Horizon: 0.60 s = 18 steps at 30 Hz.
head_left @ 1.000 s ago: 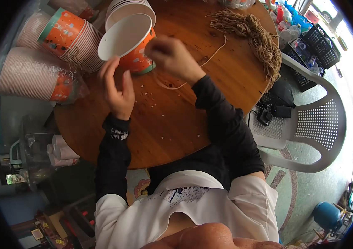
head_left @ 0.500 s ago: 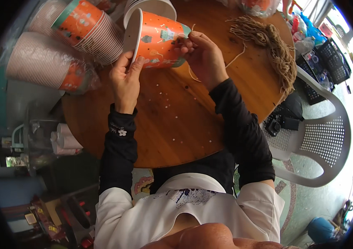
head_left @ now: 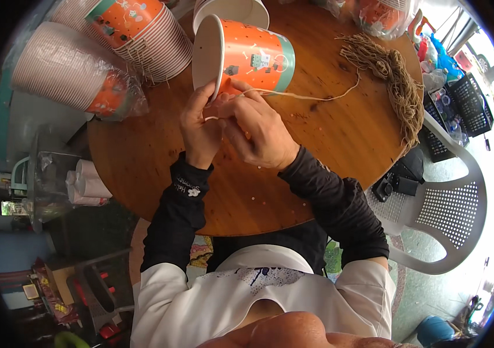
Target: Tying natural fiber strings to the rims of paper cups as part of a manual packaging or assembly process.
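Observation:
An orange paper bucket with a green base band and printed figures lies on its side, tilted, on the round wooden table. My left hand grips its pale rim at the near edge, fingertips closed there. Right beside it, my right hand pinches a beige string against the bucket's lower side. A short piece of that string shows between the two hands. From my right hand it trails across the tabletop to a tangled string bundle. My fingers hide where the string meets the bucket.
Nested bucket stacks, some in clear plastic, crowd the left. A white tub stands behind the bucket, another wrapped stack at the far right. Past the edge of the table are a grey chair and black crates.
My right hand has come from the bucket's base to its rim, drawing the string along. The bucket has shifted slightly right, and my left hand has slid lower on the rim.

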### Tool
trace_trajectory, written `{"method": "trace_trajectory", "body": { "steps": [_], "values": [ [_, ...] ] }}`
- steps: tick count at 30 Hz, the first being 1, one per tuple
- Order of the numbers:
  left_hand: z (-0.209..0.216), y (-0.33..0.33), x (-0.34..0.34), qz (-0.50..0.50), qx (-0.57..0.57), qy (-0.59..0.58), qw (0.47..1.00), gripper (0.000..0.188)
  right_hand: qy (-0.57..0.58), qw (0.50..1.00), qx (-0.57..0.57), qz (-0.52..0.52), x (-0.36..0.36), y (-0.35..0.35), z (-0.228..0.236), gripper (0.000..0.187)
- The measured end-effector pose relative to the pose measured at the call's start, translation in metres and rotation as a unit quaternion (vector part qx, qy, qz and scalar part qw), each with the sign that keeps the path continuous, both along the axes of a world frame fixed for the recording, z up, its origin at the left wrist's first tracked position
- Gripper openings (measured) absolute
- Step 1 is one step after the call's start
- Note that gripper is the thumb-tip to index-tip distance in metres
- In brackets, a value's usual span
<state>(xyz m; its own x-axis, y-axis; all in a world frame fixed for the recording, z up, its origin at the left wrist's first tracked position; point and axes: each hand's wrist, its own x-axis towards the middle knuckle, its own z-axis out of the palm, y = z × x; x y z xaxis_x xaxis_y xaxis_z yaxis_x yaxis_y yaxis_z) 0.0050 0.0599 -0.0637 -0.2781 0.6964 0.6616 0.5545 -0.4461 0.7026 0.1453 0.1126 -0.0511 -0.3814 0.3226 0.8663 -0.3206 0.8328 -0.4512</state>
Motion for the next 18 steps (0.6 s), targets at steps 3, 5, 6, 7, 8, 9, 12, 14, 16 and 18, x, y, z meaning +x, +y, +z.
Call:
{"method": "trace_trajectory", "body": {
  "steps": [3, 5, 6, 7, 8, 9, 12, 14, 16, 18],
  "values": [
    [0.001, 0.000, 0.003, -0.010, -0.006, -0.037, 0.999, 0.034, -0.012, 1.000, 0.009, -0.004, -0.001, 0.000, 0.000, 0.019],
    [0.001, 0.000, 0.000, 0.008, 0.008, 0.009, 1.000, 0.034, -0.013, 1.000, 0.010, 0.002, -0.002, -0.001, 0.001, 0.019],
    [0.001, 0.001, -0.001, 0.024, 0.022, 0.055, 0.998, 0.035, -0.014, 1.000, 0.012, 0.007, -0.002, -0.001, 0.002, 0.018],
    [0.000, 0.001, -0.002, 0.024, 0.022, 0.055, 0.998, 0.035, -0.015, 1.000, 0.011, 0.007, -0.002, -0.001, 0.002, 0.018],
    [-0.001, 0.002, -0.002, 0.033, 0.034, 0.067, 0.997, 0.035, -0.013, 1.000, 0.008, 0.009, -0.002, -0.001, 0.003, 0.018],
    [-0.001, 0.002, -0.002, 0.042, 0.046, 0.079, 0.995, 0.035, -0.011, 1.000, 0.005, 0.011, -0.002, -0.001, 0.003, 0.018],
    [0.010, 0.004, 0.002, 0.060, 0.082, 0.181, 0.978, 0.036, -0.020, 1.000, 0.014, 0.001, -0.001, 0.001, 0.000, 0.018],
    [0.011, 0.003, 0.001, 0.059, 0.079, 0.186, 0.978, 0.036, -0.026, 1.000, 0.013, 0.005, 0.001, 0.000, 0.002, 0.018],
    [0.013, 0.002, 0.000, 0.057, 0.076, 0.191, 0.977, 0.037, -0.033, 0.999, 0.011, 0.010, 0.001, 0.000, 0.003, 0.018],
    [0.017, 0.001, 0.000, 0.069, 0.083, 0.237, 0.966, 0.037, -0.017, 1.000, 0.007, 0.014, 0.001, 0.000, 0.004, 0.017]
  ]
}}
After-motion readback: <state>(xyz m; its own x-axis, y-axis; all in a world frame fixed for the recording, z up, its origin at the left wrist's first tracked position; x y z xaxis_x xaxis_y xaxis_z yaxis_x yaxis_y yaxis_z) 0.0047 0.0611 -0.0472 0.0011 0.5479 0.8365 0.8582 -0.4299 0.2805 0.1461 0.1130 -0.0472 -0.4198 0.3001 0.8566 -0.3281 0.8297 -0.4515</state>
